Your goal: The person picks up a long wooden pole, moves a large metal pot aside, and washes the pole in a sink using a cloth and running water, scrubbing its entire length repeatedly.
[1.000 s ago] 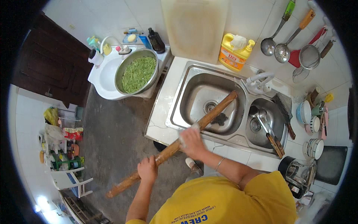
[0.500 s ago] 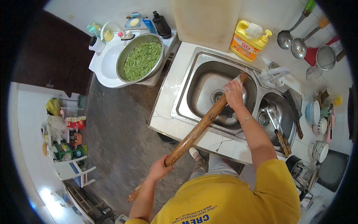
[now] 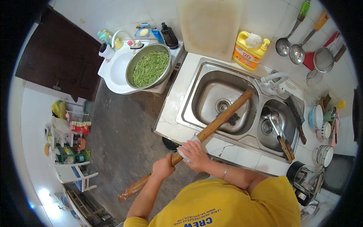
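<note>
A long, thick wooden pole (image 3: 216, 123) slants across the view, its far end over the large sink basin (image 3: 204, 90) and its near end, rough and lighter, out over the floor. My left hand (image 3: 162, 167) is closed around the pole's lower part. Just beyond it, my right hand (image 3: 195, 156) presses a white cloth (image 3: 184, 152) around the pole; part of the cloth is hidden under the fingers. Beneath the pole, a dark scrubber (image 3: 233, 119) lies by the drain in the basin.
A metal basin of green beans (image 3: 151, 69) rests on the white washbasin (image 3: 113, 73) at the left. Ladles (image 3: 278, 132) lie in the small sink, beside a dark cleaver-like tool (image 3: 296, 113). A yellow detergent jug (image 3: 247, 53) and the faucet (image 3: 273, 83) stand behind.
My right hand has slid with the cloth down the pole, from the far end over the sink to beside my left hand. The left hand keeps its hold.
</note>
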Available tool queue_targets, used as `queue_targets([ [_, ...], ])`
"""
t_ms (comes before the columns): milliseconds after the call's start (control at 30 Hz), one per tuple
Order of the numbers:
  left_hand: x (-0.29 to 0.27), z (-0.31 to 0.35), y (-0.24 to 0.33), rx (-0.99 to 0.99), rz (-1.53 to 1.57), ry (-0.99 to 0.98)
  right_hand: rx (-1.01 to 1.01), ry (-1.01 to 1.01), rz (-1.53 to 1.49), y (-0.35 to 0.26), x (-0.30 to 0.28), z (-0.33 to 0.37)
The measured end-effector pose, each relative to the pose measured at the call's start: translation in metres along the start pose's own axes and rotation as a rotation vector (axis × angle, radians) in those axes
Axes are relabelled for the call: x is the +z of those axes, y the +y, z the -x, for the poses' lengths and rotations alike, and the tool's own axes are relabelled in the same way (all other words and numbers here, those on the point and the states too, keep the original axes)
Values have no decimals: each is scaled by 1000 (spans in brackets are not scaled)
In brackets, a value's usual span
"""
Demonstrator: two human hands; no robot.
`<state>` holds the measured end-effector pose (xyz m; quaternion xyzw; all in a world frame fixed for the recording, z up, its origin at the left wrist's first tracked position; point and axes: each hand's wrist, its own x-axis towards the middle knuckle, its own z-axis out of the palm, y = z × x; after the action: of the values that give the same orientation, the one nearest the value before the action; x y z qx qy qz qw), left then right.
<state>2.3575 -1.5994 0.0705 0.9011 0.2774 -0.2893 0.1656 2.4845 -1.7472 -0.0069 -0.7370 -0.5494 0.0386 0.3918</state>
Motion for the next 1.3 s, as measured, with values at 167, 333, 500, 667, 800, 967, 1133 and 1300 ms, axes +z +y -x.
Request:
queue_targets([
  [167,24,1,-9,58,12,146,220,132,199,125,-31,-10],
  [333,41,-10,-18,57,-81,208,336,402,569,276,-98,8],
  [500,49,-7,-28,128,-116,319,435,385,324,184,-64,-11],
  [667,59,9,-46,98,-145,352,230,85,87,44,1,5],
  [800,67,33,-70,48,-185,419,313,91,261,133,-42,-14],
  [967,80,31,-88,22,-218,446,559,175,535,278,-113,-24],
  [1133,57,9,-53,-78,40,149,766,194,335,274,-96,-39],
  [1300,47,-28,-45,-84,8,31,1045,-7,194,293,-120,-50],
])
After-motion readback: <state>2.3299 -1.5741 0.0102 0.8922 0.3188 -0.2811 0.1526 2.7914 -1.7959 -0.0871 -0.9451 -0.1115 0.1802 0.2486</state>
